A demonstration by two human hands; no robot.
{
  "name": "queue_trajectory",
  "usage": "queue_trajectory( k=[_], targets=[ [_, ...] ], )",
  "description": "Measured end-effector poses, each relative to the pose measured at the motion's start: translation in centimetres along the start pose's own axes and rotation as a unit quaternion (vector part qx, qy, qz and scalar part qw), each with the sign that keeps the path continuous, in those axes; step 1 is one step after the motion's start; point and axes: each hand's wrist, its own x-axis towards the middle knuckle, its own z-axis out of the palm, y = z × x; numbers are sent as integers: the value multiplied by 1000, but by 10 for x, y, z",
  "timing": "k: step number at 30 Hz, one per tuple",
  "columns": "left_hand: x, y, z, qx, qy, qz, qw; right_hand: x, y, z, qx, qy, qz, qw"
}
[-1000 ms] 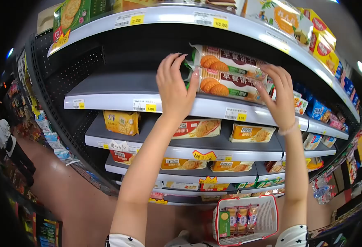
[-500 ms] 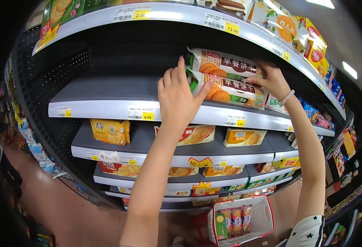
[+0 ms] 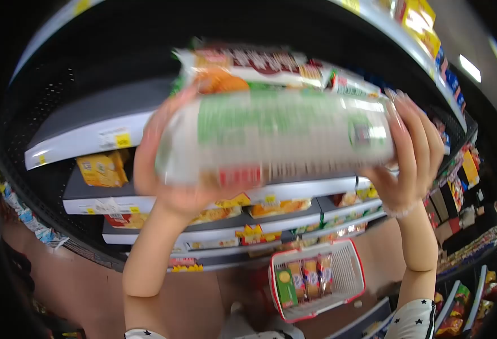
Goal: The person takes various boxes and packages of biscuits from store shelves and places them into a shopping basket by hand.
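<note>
Close to my view is a long packet of biscuits, held level in both hands and blurred by motion. Its white and green printed side faces me. My left hand is wrapped round the left end, and my right hand, with a bracelet at the wrist, grips the right end. Just behind it, a second biscuit packet with a maroon panel and a picture of round biscuits lies on the dark shelf. Its lower part is hidden by the held one.
Lower shelves hold a yellow packet and more boxed biscuits. On the floor below stands a white basket with a red rim, containing several packs. Another product shelf is at the lower right.
One of the two biscuit packets has come off the shelf toward me, now gripped at both ends and showing another side. The other packet stays on the shelf. My view has shifted.
</note>
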Motion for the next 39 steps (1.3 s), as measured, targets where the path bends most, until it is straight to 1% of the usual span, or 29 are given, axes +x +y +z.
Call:
queue_trajectory(
  k=[1,3,4,5,6,7,8,9,10,11,13,14,15,17,18,19,21,24,26,27,29,30,31,32,33,35,37,38,39],
  targets=[
    [-22,23,6,-13,-9,-20,1000,-24,-1,-12,10,-13,-17,1000],
    [-85,87,9,-116,-114,-189,968,-77,-7,-37,89,-83,-11,993],
    [-112,117,10,-164,-166,-268,935,-108,-9,-50,149,-158,2,976],
    [-132,145,29,-188,-138,-308,922,-142,-16,-58,171,-215,9,961],
    [-154,176,55,-208,-107,-344,910,-181,-26,-65,237,-272,56,931],
    [-191,211,71,-194,-141,-408,881,-223,-40,-70,289,-323,110,894],
    [-217,244,80,-199,-212,-509,810,-266,-55,-75,338,-368,161,851],
    [-252,281,98,-211,-189,-574,769,-310,-74,-83,360,-404,199,817],
    [-249,298,108,-173,-294,-615,710,-353,-94,-95,381,-438,237,779],
    [-265,321,118,-169,-349,-682,621,-393,-112,-110,381,-463,266,755],
    [-294,348,147,-200,-384,-731,528,-470,-151,-134,395,-498,338,694],
    [-321,363,157,-194,-409,-728,515,-502,-169,-142,396,-510,367,670],
    [-337,366,172,-189,-415,-728,512,-531,-182,-143,396,-521,395,644],
    [-364,373,194,-185,-425,-732,501,-572,-195,-130,403,-528,420,618],
    [-382,374,207,-157,-438,-712,526,-589,-200,-125,405,-538,439,595],
    [-398,377,214,-152,-446,-712,520,-606,-203,-116,411,-536,445,588],
    [-413,362,236,-138,-439,-735,498,-637,-206,-85,418,-520,446,597],
    [-448,355,257,-89,-436,-745,498,-667,-206,-39,438,-507,452,589],
    [-461,351,270,-59,-455,-748,479,-687,-208,-13,428,-498,409,634],
    [-470,353,273,-37,-469,-751,463,-694,-210,-4,433,-498,410,630],
    [-486,360,274,-37,-453,-766,456,-703,-213,6,435,-544,363,619],
    [-494,365,272,-37,-458,-767,448,-704,-215,7,434,-572,357,598],
    [-500,370,270,-38,-462,-768,442,-704,-217,7,437,-572,355,596],
    [-498,376,267,-9,-504,-713,486,-704,-220,8,431,-584,359,587],
    [-499,382,265,-6,-503,-715,485,-703,-222,9,425,-594,363,578],
    [-497,398,260,52,-492,-659,567,-697,-223,4,418,-610,357,571],
    [-481,409,254,51,-482,-651,584,-688,-223,-5,395,-579,366,612],
    [-469,410,250,46,-477,-641,600,-681,-224,-13,381,-578,370,619],
    [-451,407,243,-3,-454,-667,591,-677,-229,-24,353,-570,370,643]
  ],
)
